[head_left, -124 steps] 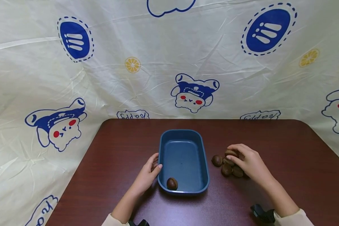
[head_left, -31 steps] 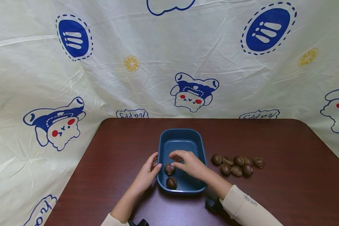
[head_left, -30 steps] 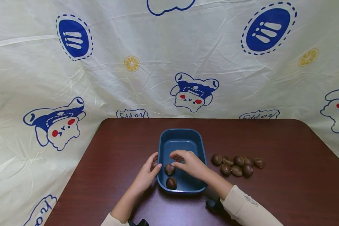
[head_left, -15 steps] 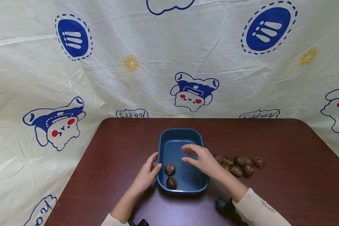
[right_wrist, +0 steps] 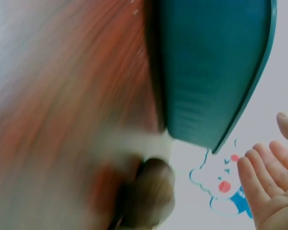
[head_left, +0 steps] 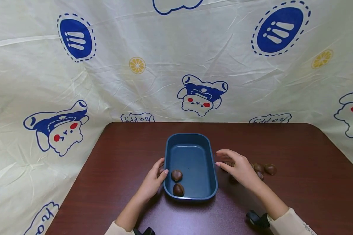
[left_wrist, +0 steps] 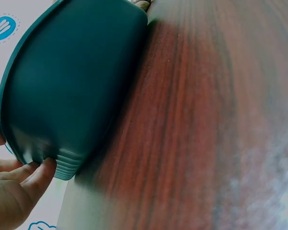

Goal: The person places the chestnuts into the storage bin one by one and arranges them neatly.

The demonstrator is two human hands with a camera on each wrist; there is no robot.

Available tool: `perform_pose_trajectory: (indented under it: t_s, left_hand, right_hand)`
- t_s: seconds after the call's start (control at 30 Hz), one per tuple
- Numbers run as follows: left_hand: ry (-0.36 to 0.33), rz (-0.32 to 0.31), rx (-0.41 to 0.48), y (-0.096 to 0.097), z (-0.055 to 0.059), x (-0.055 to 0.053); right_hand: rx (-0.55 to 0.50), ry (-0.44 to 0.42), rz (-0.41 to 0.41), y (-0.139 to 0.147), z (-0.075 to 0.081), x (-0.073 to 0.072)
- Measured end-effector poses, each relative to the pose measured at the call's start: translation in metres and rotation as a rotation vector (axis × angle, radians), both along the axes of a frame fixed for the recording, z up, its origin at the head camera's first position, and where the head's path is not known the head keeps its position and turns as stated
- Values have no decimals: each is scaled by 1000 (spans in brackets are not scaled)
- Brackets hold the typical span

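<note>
A blue rectangular plastic tub (head_left: 191, 163) stands on the table, with two brown chestnuts (head_left: 176, 176) lying inside near its left front corner. My left hand (head_left: 150, 182) holds the tub's left side, thumb at the rim and fingertips against the outer wall, as the left wrist view also shows. To the right of the tub, my right hand (head_left: 238, 168) hovers over a pile of several chestnuts (head_left: 270, 169), partly hiding them. Its fingers (right_wrist: 254, 184) are extended and hold nothing in the right wrist view, where a blurred chestnut (right_wrist: 151, 194) lies below.
The dark red-brown wooden table (head_left: 129, 153) extends around the tub and the chestnuts. Behind it hangs a pale cloth (head_left: 161, 94) with blue cartoon prints. A black wrist device (head_left: 257, 219) sits by the right sleeve.
My right hand has brought a second chestnut from the pile into the tub, let it go, and moved back right over the pile. My left hand stays on the tub.
</note>
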State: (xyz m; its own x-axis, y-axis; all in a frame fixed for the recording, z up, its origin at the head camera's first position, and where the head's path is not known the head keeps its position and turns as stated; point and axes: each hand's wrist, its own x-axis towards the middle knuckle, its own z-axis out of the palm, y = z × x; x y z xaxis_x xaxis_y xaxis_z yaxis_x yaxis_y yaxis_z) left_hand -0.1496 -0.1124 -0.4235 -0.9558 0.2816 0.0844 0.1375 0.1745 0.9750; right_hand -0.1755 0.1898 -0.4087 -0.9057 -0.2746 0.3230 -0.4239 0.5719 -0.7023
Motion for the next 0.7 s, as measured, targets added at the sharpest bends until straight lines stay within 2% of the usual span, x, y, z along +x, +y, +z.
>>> perform_pose_trajectory:
  t_s: [0.07, 0.3, 0.57, 0.7]
  left_hand:
    - [-10, 3, -2, 0, 0, 0]
    - [-5, 8, -8, -3, -18, -7]
    - [1, 7, -11, -3, -20, -8]
    - [5, 6, -15, -4, -20, -8]
  right_hand:
    - [19, 7, -24, 9, -1, 3]
    - [97, 68, -84, 40, -8, 9]
    - [170, 95, -175, 71, -16, 17]
    - [205, 79, -213, 83, -21, 21]
